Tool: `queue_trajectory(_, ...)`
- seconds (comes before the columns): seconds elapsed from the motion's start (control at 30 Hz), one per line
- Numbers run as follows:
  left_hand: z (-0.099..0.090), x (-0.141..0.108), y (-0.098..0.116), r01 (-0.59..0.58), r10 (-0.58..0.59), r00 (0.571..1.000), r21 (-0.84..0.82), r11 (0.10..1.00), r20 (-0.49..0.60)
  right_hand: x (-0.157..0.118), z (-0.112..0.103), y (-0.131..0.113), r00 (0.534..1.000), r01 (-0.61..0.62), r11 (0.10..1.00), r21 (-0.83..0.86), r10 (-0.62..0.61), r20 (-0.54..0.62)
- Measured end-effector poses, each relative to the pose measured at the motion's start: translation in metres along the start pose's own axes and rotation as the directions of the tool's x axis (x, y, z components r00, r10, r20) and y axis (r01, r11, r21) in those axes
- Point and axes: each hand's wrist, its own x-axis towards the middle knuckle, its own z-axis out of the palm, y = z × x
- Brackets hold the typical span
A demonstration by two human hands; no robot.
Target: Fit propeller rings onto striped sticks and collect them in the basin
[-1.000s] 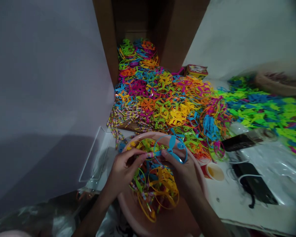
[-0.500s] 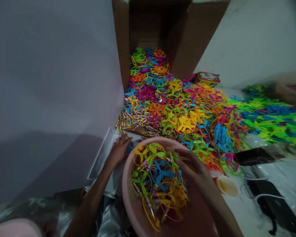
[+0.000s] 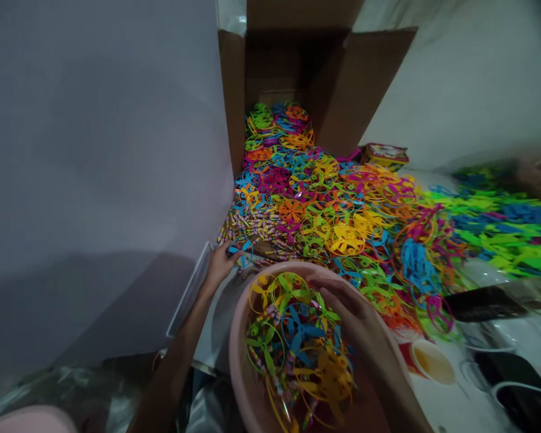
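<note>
My left hand (image 3: 222,261) is beyond the basin's left rim, its fingers pinched on a blue propeller ring (image 3: 242,255). Below it lies a white surface near striped small sticks. A pink basin (image 3: 240,337) stands in front of me, with yellow, green and blue propeller rings (image 3: 300,328) and striped sticks piled inside. Over the right side of this basin reaches my right hand (image 3: 349,304), fingers stretched toward a green propeller ring (image 3: 325,310); whether they touch it is hard to see. Nothing shows in that hand.
Behind the basin spreads a heap of propeller rings (image 3: 324,210) from a tipped cardboard box (image 3: 365,84). Striped sticks (image 3: 256,222) lie by the left wall. To the right are flat green and blue pieces (image 3: 509,228), a cup (image 3: 433,362) and a dark phone-like object (image 3: 487,303).
My left hand has risen slightly from the sticks and now shows a blue propeller ring in its fingers. My right hand stays over the basin. The view has tilted a little.
</note>
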Motion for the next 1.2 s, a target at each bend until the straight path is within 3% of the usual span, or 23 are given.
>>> queue_trajectory(0.1,-0.005,0.004,0.022,-0.052,0.050,0.998,-0.038,0.998,-0.039,0.012,0.008,-0.009,0.999,0.029,1.000,-0.013,-0.029,0.032)
queue_trajectory(0.23,-0.011,-0.007,0.070,-0.165,0.151,0.985,-0.200,0.966,-0.085,0.033,0.025,-0.024,1.000,0.019,0.999,0.040,-0.020,0.017)
queue_trajectory(0.37,-0.014,-0.032,0.120,-0.158,0.185,0.982,-0.391,0.907,0.032,0.051,0.049,-0.033,0.993,-0.002,0.966,0.257,-0.027,0.111)
queue_trajectory(0.47,-0.017,-0.046,0.140,-0.180,0.216,0.975,-0.403,0.897,0.046,0.054,0.058,-0.030,0.985,-0.079,0.924,0.374,0.015,0.172)
queue_trajectory(0.6,-0.023,-0.051,0.135,-0.250,0.274,0.962,-0.360,0.899,0.016,0.046,0.047,-0.024,0.990,-0.139,0.879,0.456,0.108,0.093)
queue_trajectory(0.77,-0.020,-0.051,0.114,-0.241,0.278,0.960,-0.407,0.881,0.036,0.031,0.033,-0.031,0.970,-0.239,0.779,0.580,0.161,0.183)
queue_trajectory(0.93,-0.017,-0.061,0.114,-0.123,0.119,0.992,-0.302,0.945,-0.033,0.020,0.030,-0.037,0.959,-0.257,0.868,0.426,0.174,0.224)
queue_trajectory(1.03,-0.022,-0.068,0.122,-0.018,0.022,1.000,-0.342,0.940,0.006,0.015,0.025,-0.032,0.947,-0.298,0.887,0.352,0.229,0.224)
queue_trajectory(1.2,-0.026,-0.082,0.140,-0.050,0.129,0.979,-0.432,0.901,0.155,0.003,0.017,-0.026,0.960,-0.254,0.942,0.221,0.217,0.179)
